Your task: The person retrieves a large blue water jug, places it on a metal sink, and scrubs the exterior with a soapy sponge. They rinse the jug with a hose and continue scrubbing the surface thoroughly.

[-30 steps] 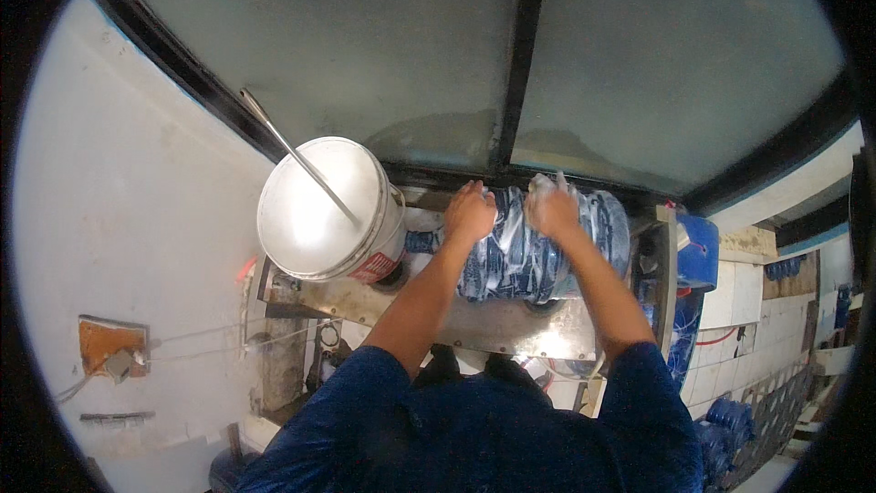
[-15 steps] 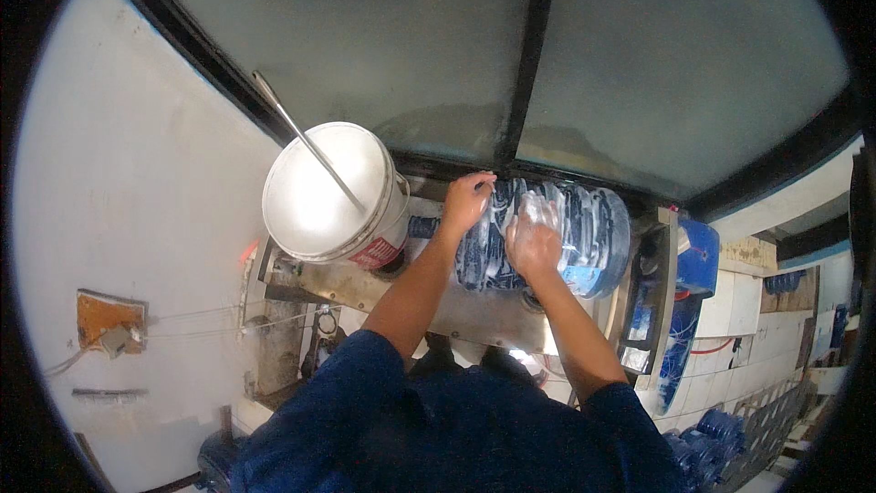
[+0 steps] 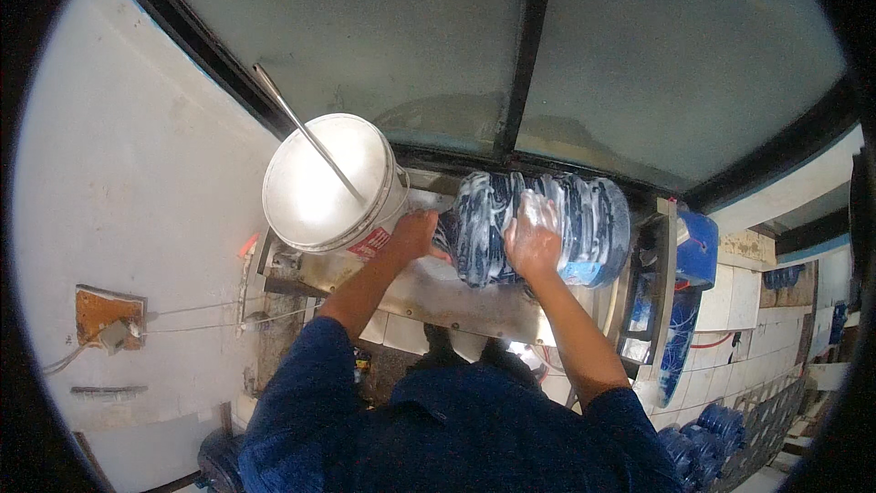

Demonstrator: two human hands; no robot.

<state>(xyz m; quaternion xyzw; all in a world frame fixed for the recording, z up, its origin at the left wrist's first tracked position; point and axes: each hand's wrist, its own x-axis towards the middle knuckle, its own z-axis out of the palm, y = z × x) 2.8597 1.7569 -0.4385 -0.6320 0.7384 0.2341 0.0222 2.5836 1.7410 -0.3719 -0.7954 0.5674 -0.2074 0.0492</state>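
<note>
A large blue ribbed water jug [image 3: 595,224] lies on its side, streaked with white foam, its neck toward the left. My left hand [image 3: 417,236] is closed around the neck, which it largely hides. Foam coats my right hand [image 3: 534,236], which lies flat on top of the jug's middle with its fingers stretched out; whether anything is under the palm is hidden. Left of the jug stands a white bucket [image 3: 338,242] with whitish contents. A long metal handle [image 3: 297,121] leans out of it.
The jug rests on a metal bench [image 3: 438,301] against dark-framed glass panels [image 3: 438,55]. At the right are a metal frame [image 3: 662,265] and a blue container [image 3: 696,251]. Several blue jugs [image 3: 707,438] lie low at the right. A pale wall [image 3: 137,201] bounds the left.
My left hand has moved left and down from the top of the jug to its neck. My right hand stays on the jug's middle.
</note>
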